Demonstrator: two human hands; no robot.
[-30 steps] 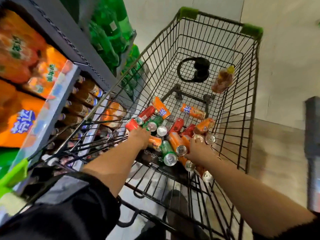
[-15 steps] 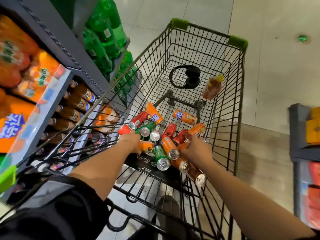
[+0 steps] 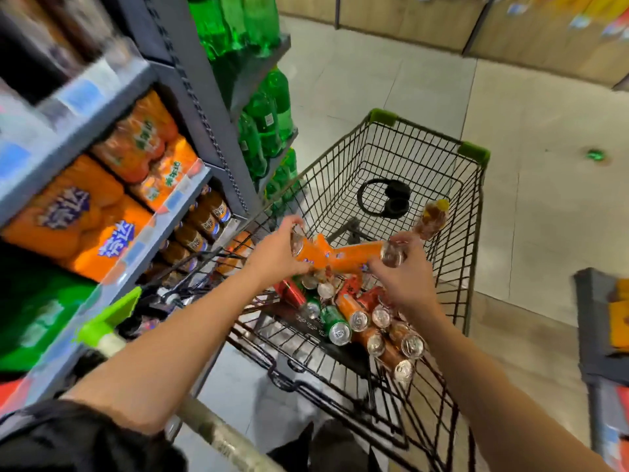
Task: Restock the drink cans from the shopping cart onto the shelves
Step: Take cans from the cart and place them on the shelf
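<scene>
L hand (image 3: 277, 250) grips an orange can (image 3: 308, 252), fingers curled round its near end, lid toward the camera. R hand (image 3: 403, 270) grips a 2nd orange can (image 3: 360, 255) at its far end, fingers wrapped round the silver top. Both cans are lifted above the pile, lying roughly level, their inner ends meeting or overlapping between the hands; can't tell if they touch.

Cart (image 3: 473, 155) is a black wire basket w/ green corner caps. Rest of the cans (image 3: 340, 321) lie loose in a heap at the near end of the cart floor: red, green, orange, most w/ lids facing the camera, packed tight vs each other and vs the R side wall. Far half of the basket has open room: only headphones (image 3: 386, 199) by the far wall and a brown bottle (image 3: 432, 219) leaning on the R wall.

Shelves (image 3: 190, 93) stand to the L, cart's L rim just beside the shelf edge, little gap there. Orange packs (image 3: 102, 212) fill the middle shelf, small brown bottles (image 3: 204, 219) the row nearer the cart, green bottles (image 3: 265, 120) on the next bay beyond. Shelf fronts are blurred. Floor (image 3: 544, 216) R of the cart is open tile out to another rack at the far R edge.
</scene>
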